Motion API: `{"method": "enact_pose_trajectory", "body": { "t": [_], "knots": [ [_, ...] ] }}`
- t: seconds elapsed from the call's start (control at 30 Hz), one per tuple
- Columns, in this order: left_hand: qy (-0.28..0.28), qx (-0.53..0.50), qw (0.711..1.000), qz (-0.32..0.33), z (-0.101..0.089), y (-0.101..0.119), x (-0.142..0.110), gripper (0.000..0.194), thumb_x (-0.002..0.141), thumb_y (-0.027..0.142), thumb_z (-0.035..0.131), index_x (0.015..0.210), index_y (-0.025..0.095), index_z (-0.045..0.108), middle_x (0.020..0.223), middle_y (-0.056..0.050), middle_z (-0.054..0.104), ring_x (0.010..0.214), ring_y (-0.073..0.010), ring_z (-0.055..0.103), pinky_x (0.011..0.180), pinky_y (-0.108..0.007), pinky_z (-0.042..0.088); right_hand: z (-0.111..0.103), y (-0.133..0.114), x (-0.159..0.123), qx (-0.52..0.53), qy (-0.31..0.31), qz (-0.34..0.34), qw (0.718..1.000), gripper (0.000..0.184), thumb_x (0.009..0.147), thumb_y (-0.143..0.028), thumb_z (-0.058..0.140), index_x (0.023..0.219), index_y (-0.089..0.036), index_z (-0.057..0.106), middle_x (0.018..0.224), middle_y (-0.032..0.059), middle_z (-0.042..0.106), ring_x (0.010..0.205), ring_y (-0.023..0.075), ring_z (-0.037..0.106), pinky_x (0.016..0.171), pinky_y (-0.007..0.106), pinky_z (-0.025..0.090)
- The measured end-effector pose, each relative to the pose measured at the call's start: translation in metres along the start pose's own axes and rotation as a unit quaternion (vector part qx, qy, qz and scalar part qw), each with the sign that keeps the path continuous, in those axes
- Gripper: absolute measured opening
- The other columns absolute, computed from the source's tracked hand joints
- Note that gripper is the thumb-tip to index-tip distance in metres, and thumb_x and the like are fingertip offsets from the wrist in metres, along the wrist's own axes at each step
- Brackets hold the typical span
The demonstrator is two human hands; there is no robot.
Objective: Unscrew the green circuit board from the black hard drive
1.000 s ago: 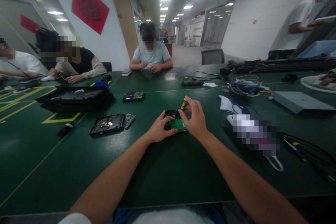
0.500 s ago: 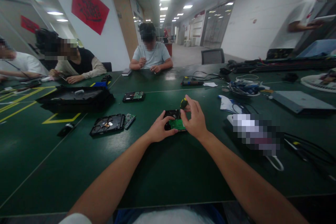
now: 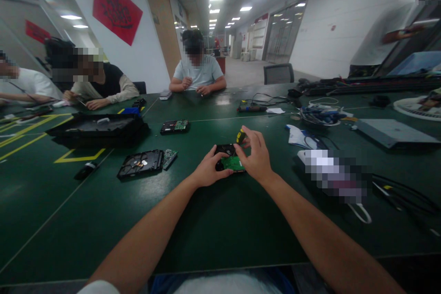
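A hard drive (image 3: 231,162) lies on the table in front of me, its green circuit board facing up. My left hand (image 3: 211,168) grips the drive's left side, thumb along the near edge. Over the drive's right part, my right hand (image 3: 255,155) is closed on a screwdriver with a black and yellow handle (image 3: 240,136). The handle stands roughly upright; its tip is hidden behind my fingers. To the left lie an opened drive casing (image 3: 141,163) and a loose circuit board (image 3: 170,159). Farther back is another hard drive (image 3: 174,127).
A black tray (image 3: 98,128) stands at the left. On the right are a blurred-out white object (image 3: 330,174), a grey metal box (image 3: 396,132) and bundled cables (image 3: 320,114). One person (image 3: 197,71) sits opposite; others are at left, and one stands at right.
The screwdriver handle has turned slightly, showing more yellow, and my right fingers have shifted a little around it. My left hand and the hard drive stay in place.
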State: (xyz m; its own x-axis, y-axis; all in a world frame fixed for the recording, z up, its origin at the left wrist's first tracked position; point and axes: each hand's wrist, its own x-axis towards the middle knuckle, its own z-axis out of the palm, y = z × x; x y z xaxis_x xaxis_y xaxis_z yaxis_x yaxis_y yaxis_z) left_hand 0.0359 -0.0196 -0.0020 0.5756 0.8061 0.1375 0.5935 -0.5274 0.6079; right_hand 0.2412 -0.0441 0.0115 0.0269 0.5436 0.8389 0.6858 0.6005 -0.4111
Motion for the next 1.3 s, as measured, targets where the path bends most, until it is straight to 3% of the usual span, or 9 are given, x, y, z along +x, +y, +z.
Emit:
{"method": "enact_pose_trajectory", "body": {
  "t": [0.1, 0.27, 0.4, 0.57, 0.73, 0.93, 1.13, 1.3],
  "knots": [
    [0.002, -0.001, 1.0, 0.0, 0.0004, -0.0002, 0.0, 0.062, 0.083, 0.049, 0.077, 0.136, 0.022, 0.06, 0.167, -0.018, 0.031, 0.16, -0.0359, 0.015, 0.125, -0.053, 0.028, 0.0, -0.0002, 0.0003, -0.005, -0.001, -0.002, 1.0, 0.056, 0.098, -0.026, 0.054, 0.152, -0.029, 0.039, 0.127, 0.0126, 0.056, 0.098, 0.0227, 0.066, 0.083, 0.043, 0.065],
    [0.0, -0.002, 1.0, -0.002, 0.0001, -0.0005, 0.0, 0.062, 0.083, 0.05, 0.076, 0.136, 0.023, 0.06, 0.167, -0.018, 0.03, 0.16, -0.036, 0.014, 0.125, -0.054, 0.028, 0.0001, 0.0004, 0.0004, -0.009, 0.006, -0.002, 1.0, 0.056, 0.096, -0.027, 0.058, 0.149, -0.027, 0.042, 0.122, 0.0115, 0.056, 0.088, 0.0208, 0.065, 0.075, 0.041, 0.065],
    [0.0, 0.0, 1.0, 0.0, -0.0002, -0.0005, -0.0001, 0.062, 0.084, 0.05, 0.076, 0.137, 0.022, 0.06, 0.167, -0.019, 0.031, 0.16, -0.0355, 0.014, 0.126, -0.052, 0.028, 0.0011, 0.0013, -0.0002, -0.005, 0.003, -0.007, 1.0, 0.056, 0.097, -0.023, 0.054, 0.151, -0.026, 0.04, 0.125, 0.0129, 0.056, 0.097, 0.0225, 0.065, 0.083, 0.043, 0.064],
    [-0.002, 0.003, 1.0, -0.002, -0.0001, 0.0, -0.0001, 0.063, 0.084, 0.05, 0.076, 0.137, 0.022, 0.06, 0.166, -0.019, 0.033, 0.16, -0.0352, 0.014, 0.125, -0.052, 0.029, 0.002, 0.0022, -0.0011, 0.006, 0.015, -0.001, 1.0, 0.055, 0.096, -0.026, 0.06, 0.148, -0.026, 0.042, 0.126, 0.0128, 0.054, 0.087, 0.0193, 0.066, 0.072, 0.037, 0.065],
    [-0.004, 0.002, 1.0, -0.005, -0.0005, 0.0004, -0.0001, 0.062, 0.084, 0.052, 0.076, 0.137, 0.024, 0.06, 0.167, -0.016, 0.032, 0.16, -0.035, 0.014, 0.126, -0.054, 0.028, 0.0023, 0.0027, -0.0018, 0.005, -0.005, 0.009, 1.0, 0.056, 0.099, -0.027, 0.053, 0.152, -0.026, 0.037, 0.132, 0.015, 0.053, 0.098, 0.0226, 0.066, 0.083, 0.044, 0.066],
    [-0.006, -0.001, 1.0, -0.01, -0.0012, 0.0018, -0.0003, 0.062, 0.084, 0.051, 0.076, 0.137, 0.024, 0.059, 0.168, -0.017, 0.03, 0.16, -0.0353, 0.013, 0.125, -0.055, 0.028, 0.0031, 0.0035, -0.0021, 0.009, -0.001, 0.018, 1.0, 0.056, 0.098, -0.032, 0.058, 0.151, -0.027, 0.04, 0.126, 0.0131, 0.056, 0.09, 0.0209, 0.068, 0.075, 0.04, 0.066],
    [-0.005, -0.005, 1.0, -0.009, -0.0008, 0.0017, -0.0001, 0.063, 0.083, 0.05, 0.076, 0.137, 0.023, 0.06, 0.168, -0.018, 0.029, 0.16, -0.0359, 0.014, 0.125, -0.055, 0.028, 0.0035, 0.0038, -0.0025, 0.003, -0.011, 0.011, 1.0, 0.057, 0.1, -0.028, 0.052, 0.154, -0.027, 0.036, 0.129, 0.0134, 0.059, 0.096, 0.0228, 0.069, 0.086, 0.046, 0.065],
    [-0.007, 0.0, 1.0, -0.008, -0.0009, 0.0008, -0.0002, 0.064, 0.084, 0.051, 0.076, 0.138, 0.023, 0.059, 0.168, -0.019, 0.029, 0.16, -0.0359, 0.014, 0.125, -0.054, 0.028, 0.0016, 0.0018, -0.0014, -0.004, -0.011, 0.016, 1.0, 0.058, 0.098, -0.032, 0.057, 0.153, -0.027, 0.039, 0.124, 0.0127, 0.059, 0.09, 0.0223, 0.068, 0.078, 0.043, 0.066]
  ]
}}
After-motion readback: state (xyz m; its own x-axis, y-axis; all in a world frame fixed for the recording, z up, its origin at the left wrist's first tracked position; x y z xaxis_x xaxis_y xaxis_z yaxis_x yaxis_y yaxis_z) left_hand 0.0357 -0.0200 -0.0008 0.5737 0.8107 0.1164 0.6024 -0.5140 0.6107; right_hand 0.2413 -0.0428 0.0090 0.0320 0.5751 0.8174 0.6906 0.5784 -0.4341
